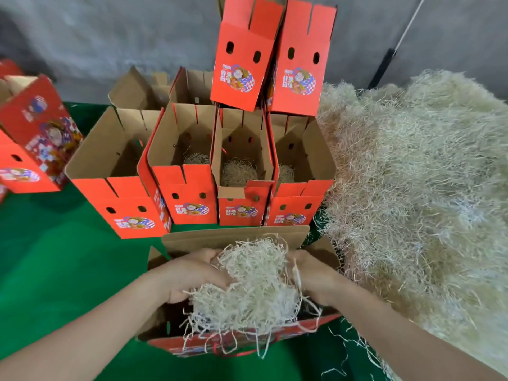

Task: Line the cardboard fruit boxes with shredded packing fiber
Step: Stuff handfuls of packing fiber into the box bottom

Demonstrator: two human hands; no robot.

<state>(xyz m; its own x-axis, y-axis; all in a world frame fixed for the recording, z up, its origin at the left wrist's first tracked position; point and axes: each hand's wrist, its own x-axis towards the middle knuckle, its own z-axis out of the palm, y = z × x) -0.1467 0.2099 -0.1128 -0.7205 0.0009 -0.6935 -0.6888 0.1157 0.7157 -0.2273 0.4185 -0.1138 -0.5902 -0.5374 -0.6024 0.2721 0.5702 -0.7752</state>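
A wad of pale shredded fiber (253, 287) sits between my two hands, over the open top of the nearest red cardboard box (192, 345). My left hand (192, 273) grips the wad from the left with curled fingers. My right hand (313, 273) holds it from the right, its fingers buried in the strands. Loose strands hang over the box's front wall. Beyond it stands a row of open red boxes (189, 193); three of them show a nest of fiber at the bottom, and the leftmost one (121, 199) looks bare inside.
A big heap of shredded fiber (417, 188) fills the right side of the green table (55, 257). Two red boxes (275, 56) are stacked on the row at the back. More boxes (35, 138) lie tipped at the left, before a grey wall.
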